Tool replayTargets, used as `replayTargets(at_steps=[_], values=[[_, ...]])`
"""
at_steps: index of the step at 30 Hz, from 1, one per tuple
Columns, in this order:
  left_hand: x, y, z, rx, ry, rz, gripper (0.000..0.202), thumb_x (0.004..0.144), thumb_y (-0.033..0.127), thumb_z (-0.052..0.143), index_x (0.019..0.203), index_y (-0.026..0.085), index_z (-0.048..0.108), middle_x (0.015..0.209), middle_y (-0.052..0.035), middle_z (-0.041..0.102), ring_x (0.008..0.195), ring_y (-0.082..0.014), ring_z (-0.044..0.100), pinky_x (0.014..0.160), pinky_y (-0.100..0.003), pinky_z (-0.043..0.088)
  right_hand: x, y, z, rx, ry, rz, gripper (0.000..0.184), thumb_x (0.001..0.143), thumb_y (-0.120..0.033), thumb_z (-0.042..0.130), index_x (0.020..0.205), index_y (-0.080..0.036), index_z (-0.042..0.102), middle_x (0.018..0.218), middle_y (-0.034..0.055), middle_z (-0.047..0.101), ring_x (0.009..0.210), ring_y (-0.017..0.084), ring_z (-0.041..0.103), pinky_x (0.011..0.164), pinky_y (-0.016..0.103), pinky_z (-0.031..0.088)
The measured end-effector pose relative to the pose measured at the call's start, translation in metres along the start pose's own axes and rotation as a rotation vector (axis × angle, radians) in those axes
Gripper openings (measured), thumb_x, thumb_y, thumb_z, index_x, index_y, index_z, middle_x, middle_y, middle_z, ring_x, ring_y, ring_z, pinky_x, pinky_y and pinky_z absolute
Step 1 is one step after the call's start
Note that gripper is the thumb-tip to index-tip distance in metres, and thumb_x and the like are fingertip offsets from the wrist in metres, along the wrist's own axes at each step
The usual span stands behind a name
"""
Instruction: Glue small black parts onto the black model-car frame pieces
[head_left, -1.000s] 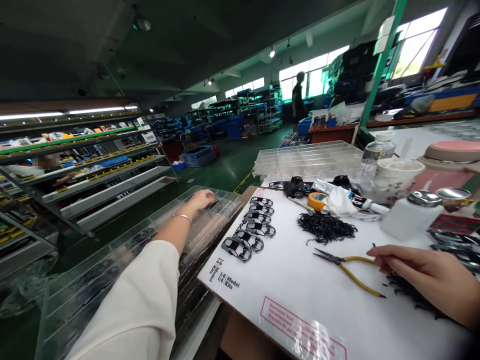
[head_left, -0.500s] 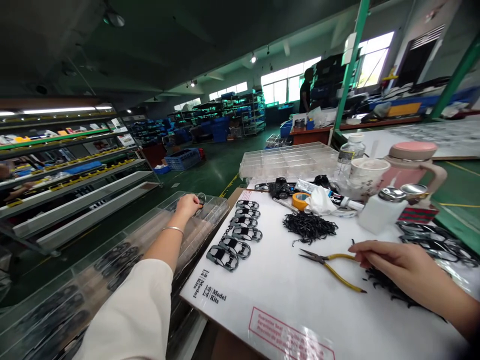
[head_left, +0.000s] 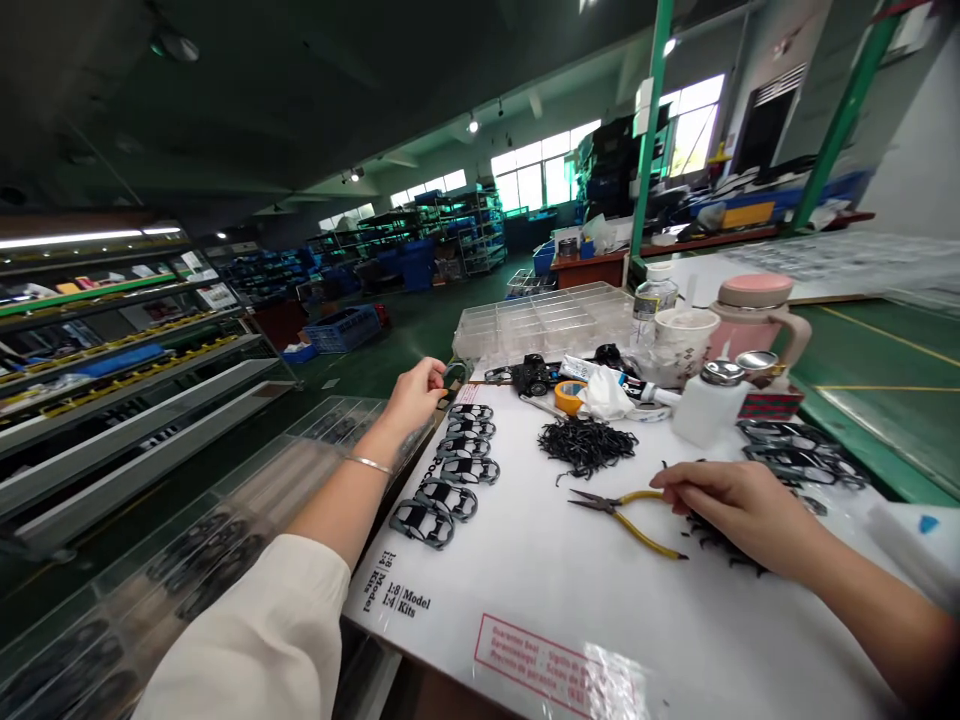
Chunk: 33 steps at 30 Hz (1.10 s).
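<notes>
Far left: clear acrylic tray [head_left: 225, 520] under the left forearm, dark car-shaped frames inside. Left hand [head_left: 411, 398] sits at the bench's far corner, fingers [head_left: 433, 372] narrow, pinching a small dark loop [head_left: 454, 373], too small to identify further. Just right of it, a line of black car-body frames [head_left: 459, 462] lies flat on the white bench [head_left: 570, 640]. Behind them: clear compartment box [head_left: 544, 325] and roll of orange tape [head_left: 570, 397]. Centre: heap of thin black curved pieces [head_left: 586, 445]. Below it, yellow-handled needle-nose pliers [head_left: 622, 510] lie on the bench. Right hand [head_left: 739, 505] rests over more black pieces [head_left: 724, 545], fingers [head_left: 679, 482] loosely curled, just beside the pliers' handles; cannot tell whether they hold anything. Far right: more car frames [head_left: 802, 462], with a pink-lidded flask [head_left: 750, 305] behind.
</notes>
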<state>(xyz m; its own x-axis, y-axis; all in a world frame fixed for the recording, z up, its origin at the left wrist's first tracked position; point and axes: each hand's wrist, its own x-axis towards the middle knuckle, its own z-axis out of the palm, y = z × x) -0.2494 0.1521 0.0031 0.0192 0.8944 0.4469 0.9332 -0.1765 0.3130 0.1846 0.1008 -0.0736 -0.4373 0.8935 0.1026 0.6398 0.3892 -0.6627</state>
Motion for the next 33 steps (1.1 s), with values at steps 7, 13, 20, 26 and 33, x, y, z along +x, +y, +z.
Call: replayTargets(at_steps=[7,13,20,26,33], values=[[0.029,0.078,0.063,0.162,-0.286,0.194,0.026,0.087,0.016,0.059,0.113,0.015,0.057,0.105,-0.0071,0.062,0.101,-0.0214,0.059,0.09,-0.039,0.049,0.0,-0.003,0.0,0.039,-0.004,0.003,0.031,0.087,-0.029,0.042,0.097,-0.021,0.07,0.082,0.0021,0.071,0.073,0.018,0.065,0.067,0.028,0.047],[0.046,0.094,0.103,0.273,-0.528,0.22,0.029,0.092,0.033,0.06,0.114,0.014,0.06,0.115,-0.0095,0.061,0.104,-0.0224,0.06,0.091,-0.044,0.052,-0.002,-0.008,0.0,0.056,0.012,-0.003,0.031,0.084,-0.023,0.043,0.094,-0.022,0.072,0.076,0.0008,0.07,0.067,0.016,0.063,0.065,0.027,0.046],[0.039,0.089,0.115,0.187,-0.475,0.284,0.031,0.093,0.031,0.058,0.121,0.017,0.058,0.124,-0.0106,0.058,0.113,-0.024,0.057,0.098,-0.047,0.049,-0.001,-0.014,0.002,0.058,0.021,-0.047,0.031,0.084,-0.018,0.044,0.094,-0.022,0.073,0.074,-0.0004,0.07,0.063,0.014,0.063,0.06,0.025,0.045],[0.007,0.102,0.138,-0.006,-0.283,0.237,0.022,0.096,0.029,0.053,0.11,0.015,0.063,0.119,-0.0097,0.062,0.113,-0.022,0.058,0.101,-0.047,0.046,-0.002,-0.019,0.001,0.091,0.037,-0.069,0.033,0.081,-0.012,0.043,0.091,-0.021,0.073,0.074,-0.001,0.071,0.065,0.013,0.064,0.063,0.023,0.046],[-0.023,0.126,0.164,-0.166,-0.233,0.028,0.037,0.099,0.034,0.047,0.129,0.014,0.054,0.139,-0.0144,0.051,0.13,-0.0259,0.048,0.109,-0.05,0.039,-0.003,-0.021,0.002,0.085,0.041,-0.073,0.033,0.08,-0.012,0.043,0.089,-0.02,0.074,0.074,-0.0008,0.07,0.065,0.012,0.064,0.062,0.022,0.045]])
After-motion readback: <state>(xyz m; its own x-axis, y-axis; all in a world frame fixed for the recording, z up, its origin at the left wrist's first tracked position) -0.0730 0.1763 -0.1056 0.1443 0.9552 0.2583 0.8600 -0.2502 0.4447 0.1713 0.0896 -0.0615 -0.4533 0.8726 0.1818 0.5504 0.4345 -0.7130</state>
